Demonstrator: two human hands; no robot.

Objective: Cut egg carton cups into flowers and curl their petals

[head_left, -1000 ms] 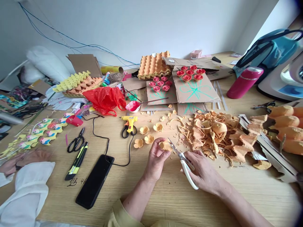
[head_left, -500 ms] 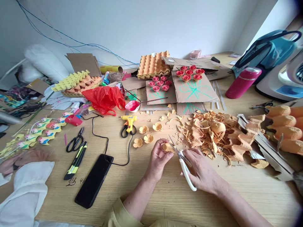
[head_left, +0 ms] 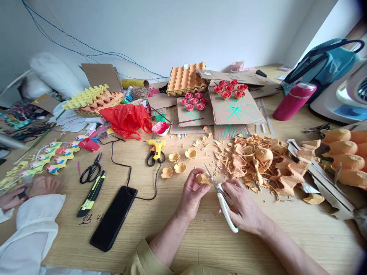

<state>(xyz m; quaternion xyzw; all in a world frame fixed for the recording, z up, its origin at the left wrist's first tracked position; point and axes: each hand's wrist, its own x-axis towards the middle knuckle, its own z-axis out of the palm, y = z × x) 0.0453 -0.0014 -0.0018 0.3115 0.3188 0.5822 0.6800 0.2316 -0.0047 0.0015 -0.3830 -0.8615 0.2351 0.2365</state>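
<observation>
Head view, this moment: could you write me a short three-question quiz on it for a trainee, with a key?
1. Which of the wearer's hands grips the white-handled metal scissors? A) left B) right C) neither
2. True or false: the wearer's left hand is holding the black rectangular phone.
3. Fill in: the red rose-shaped flowers rest on flat brown sheets of ____.

Key:
1. B, the right hand.
2. False; the left hand holds a small orange egg-tray piece.
3. Cardboard.

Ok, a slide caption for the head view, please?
Left hand holds an orange cup; right hand holds white-handled scissors.
</observation>
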